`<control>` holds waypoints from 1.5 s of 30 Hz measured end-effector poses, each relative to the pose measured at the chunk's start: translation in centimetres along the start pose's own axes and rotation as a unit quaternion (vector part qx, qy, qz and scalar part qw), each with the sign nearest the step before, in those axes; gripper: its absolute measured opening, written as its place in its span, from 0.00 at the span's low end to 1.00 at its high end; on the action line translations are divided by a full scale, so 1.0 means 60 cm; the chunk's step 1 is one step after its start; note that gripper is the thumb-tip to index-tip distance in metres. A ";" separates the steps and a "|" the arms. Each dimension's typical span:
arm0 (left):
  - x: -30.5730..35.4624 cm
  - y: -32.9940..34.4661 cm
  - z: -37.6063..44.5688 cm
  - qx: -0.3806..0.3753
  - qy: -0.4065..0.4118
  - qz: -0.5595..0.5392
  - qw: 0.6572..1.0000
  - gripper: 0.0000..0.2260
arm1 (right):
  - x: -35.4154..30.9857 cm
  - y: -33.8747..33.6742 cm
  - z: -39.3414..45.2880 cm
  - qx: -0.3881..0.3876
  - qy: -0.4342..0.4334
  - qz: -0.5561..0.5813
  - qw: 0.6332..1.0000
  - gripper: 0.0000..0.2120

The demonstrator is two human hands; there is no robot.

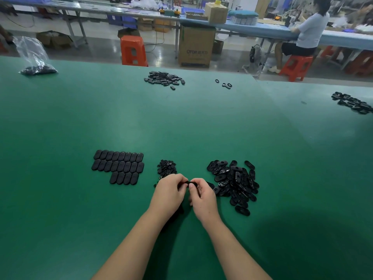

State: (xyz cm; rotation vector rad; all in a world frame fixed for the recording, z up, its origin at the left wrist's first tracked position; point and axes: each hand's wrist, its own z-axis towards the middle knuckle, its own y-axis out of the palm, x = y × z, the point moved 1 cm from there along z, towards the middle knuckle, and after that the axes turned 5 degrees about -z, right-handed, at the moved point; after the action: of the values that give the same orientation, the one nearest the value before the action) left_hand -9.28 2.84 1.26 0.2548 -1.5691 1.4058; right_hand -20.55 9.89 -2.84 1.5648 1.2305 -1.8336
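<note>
- Workshop floor; green counter [80, 118] in front, two orange stools [133, 50] and one seated person [310, 31] at a blue bench behind.
- Far left: one clear bag [34, 57] of black parts, count not readable.
- Flat oval covers [118, 166] laid in three rows: 8, 8, 4.
- Far pile [164, 78] at the back centre; not countable.
- Small parts heap [166, 168] just beyond the left hand, its near edge hidden by the knuckles.
- Left hand [169, 196]: fingers curled, pinching the black piece [188, 182].
- Black piece sits between both hands above the counter; mostly covered, shape unclear.
- Right hand [202, 199]: fingers curled, gripping its other end.
- Oval shell heap [235, 182] just right of that hand; overlapping, uncounted.
- Three loose rings [224, 83] at the back.
- Edge pile [353, 103] cut off by the frame.
</note>
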 end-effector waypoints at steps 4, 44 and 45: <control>-0.004 -0.003 -0.005 -0.017 0.052 0.047 0.997 0.14 | -0.005 -0.003 -0.003 -0.021 -0.001 0.018 1.000 0.06; -0.205 -0.182 -0.057 0.256 -0.186 0.103 0.943 0.10 | -0.019 -0.002 -0.015 -0.012 0.002 -0.012 1.000 0.07; -0.206 -0.182 -0.055 0.255 -0.186 0.102 0.943 0.11 | -0.019 -0.002 -0.015 -0.013 0.000 -0.015 1.000 0.07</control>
State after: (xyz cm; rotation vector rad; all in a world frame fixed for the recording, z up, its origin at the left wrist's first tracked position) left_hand 6.26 -3.03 -1.46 0.7203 -1.5271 2.0109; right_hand -19.88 10.46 -1.70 1.5417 1.2784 -1.8287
